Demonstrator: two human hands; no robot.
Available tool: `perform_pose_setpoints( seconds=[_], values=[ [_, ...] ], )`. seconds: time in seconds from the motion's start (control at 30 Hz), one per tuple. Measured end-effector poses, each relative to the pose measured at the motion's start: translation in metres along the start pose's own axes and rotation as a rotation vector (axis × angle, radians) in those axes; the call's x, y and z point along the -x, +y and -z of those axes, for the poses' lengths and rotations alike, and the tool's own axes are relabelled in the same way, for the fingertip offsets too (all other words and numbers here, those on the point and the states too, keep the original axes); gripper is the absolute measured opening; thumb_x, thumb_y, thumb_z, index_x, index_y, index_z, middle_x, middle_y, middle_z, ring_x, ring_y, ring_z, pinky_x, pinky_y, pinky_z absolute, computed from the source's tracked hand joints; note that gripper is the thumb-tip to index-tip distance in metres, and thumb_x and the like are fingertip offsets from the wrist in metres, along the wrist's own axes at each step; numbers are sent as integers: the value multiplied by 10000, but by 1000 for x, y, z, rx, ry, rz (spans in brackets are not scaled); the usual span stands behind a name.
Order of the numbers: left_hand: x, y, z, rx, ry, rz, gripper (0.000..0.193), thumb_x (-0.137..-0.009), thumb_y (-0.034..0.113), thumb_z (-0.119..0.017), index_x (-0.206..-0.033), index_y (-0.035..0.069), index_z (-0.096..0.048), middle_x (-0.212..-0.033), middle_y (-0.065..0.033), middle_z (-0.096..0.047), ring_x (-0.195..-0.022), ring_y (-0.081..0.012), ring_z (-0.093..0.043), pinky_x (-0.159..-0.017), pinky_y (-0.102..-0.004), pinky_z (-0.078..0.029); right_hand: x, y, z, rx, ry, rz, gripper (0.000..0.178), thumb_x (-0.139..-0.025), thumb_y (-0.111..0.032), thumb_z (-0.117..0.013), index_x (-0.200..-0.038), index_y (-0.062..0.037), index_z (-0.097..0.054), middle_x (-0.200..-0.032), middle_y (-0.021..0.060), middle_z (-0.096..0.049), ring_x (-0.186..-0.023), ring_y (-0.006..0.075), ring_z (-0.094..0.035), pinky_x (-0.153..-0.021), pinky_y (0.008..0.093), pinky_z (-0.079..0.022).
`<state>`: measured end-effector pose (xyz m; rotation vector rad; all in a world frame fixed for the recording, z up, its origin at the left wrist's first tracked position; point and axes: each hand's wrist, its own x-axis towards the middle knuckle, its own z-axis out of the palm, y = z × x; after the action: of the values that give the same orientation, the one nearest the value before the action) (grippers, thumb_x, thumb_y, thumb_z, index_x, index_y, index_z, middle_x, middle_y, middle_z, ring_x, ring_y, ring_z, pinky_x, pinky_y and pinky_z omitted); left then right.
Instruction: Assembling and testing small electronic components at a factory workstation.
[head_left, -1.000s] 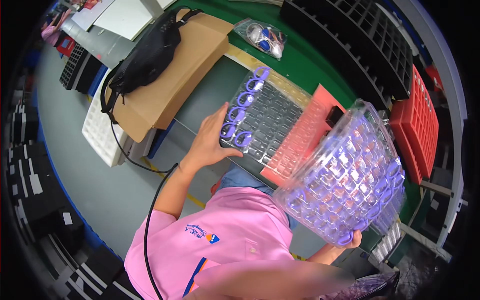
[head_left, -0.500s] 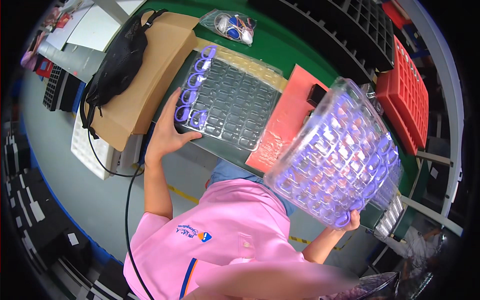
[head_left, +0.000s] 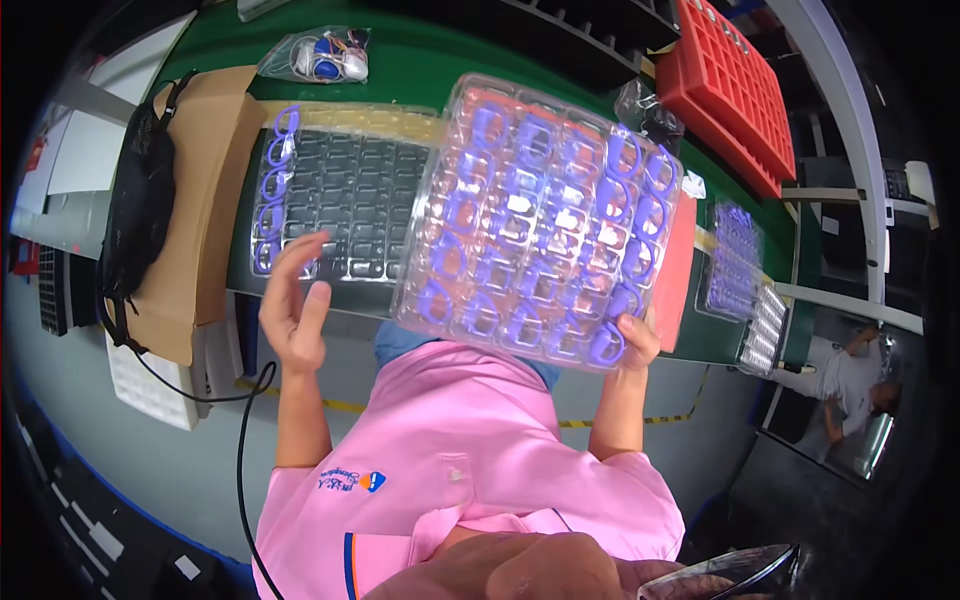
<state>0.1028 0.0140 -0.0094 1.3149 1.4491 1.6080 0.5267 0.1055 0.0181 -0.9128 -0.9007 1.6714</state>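
Note:
My right hand (head_left: 640,338) grips the lower right corner of a clear plastic tray (head_left: 432,215), whose pockets hold many purple loop-shaped parts (head_left: 620,200). That tray is raised and tilted in front of me. Left of it, a second clear tray (head_left: 345,190) lies on the table, with purple loops (head_left: 274,184) down its left column and bare pockets beside them. My left hand (head_left: 295,310) is over the near edge of this second tray, fingers curled but apart, holding nothing. The raised tray hides the second tray's right side.
A cardboard box (head_left: 210,200) with a black mesh pouch (head_left: 140,200) stands at the left. Behind lies a bag of blue and white parts (head_left: 325,60). Red trays (head_left: 725,90) are stacked at the back right; another tray of purple loops (head_left: 735,255) lies farther right. A person (head_left: 850,390) is beyond.
The filled tray has come leftward in my right hand and now faces me more squarely. My left hand has lifted from the second tray's left edge. The whole view has turned.

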Motion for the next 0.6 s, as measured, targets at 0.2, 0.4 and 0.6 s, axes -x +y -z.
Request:
perform_pose_setpoints(
  seconds=[0.2,0.4,0.6],
  values=[
    [2,25,-44,301,-164,114,621,-1099,347,-493,-1556,-68,-428,-1573,-225,-488,-1454,-327,-475,-1184,-446,-379,-15,13,-21,5,-57,-90,848,-777,-153,-737,-1518,77,-396,-1312,224,-653,-1150,341,-701,-1012,454,-579],
    [2,24,-49,239,-120,121,641,-1118,308,-445,-1616,-74,-318,-1626,-200,-429,-1492,-297,-430,-1222,-425,-330,-36,18,-65,-124,-105,-88,841,-768,-135,-807,-1488,68,-423,-1271,189,-679,-1131,293,-713,-1028,422,-570],
    [3,25,-45,221,-70,217,585,-1113,224,-415,-1617,-62,-328,-1621,-190,-434,-1500,-271,-411,-1228,-405,-318,-36,20,-69,-127,-139,-89,885,-766,-136,-825,-1517,45,-394,-1305,185,-664,-1178,292,-695,-1042,425,-560]
  ],
)
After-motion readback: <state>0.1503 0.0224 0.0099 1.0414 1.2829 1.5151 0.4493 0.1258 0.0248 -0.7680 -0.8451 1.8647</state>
